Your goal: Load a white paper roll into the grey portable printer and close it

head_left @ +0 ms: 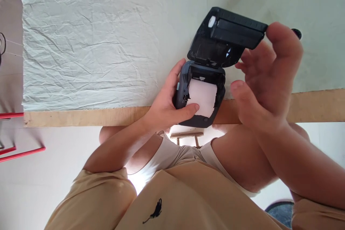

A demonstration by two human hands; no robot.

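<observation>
A small black label printer (221, 113) is tilted over the front edge of the table, its hinged lid (229, 36) swung up and away from the body. Inside the bay lies a roll of white paper (203, 95). My left hand (172, 104) grips the printer's left side, fingers along the outer wall and thumb resting on the paper roll. At the right corner of the raised lid is my right hand (269, 72), its index finger touching the lid's edge. The right thumb stands well apart from the other fingers, and nothing shows between them.
A wrinkled pale cloth (94, 43) covers the table, leaving a bare wooden front edge (81, 118). A small black object (297, 33) shows behind my right hand, partly hidden. Red bars (24, 153) stand at the far left. My legs are below the table edge.
</observation>
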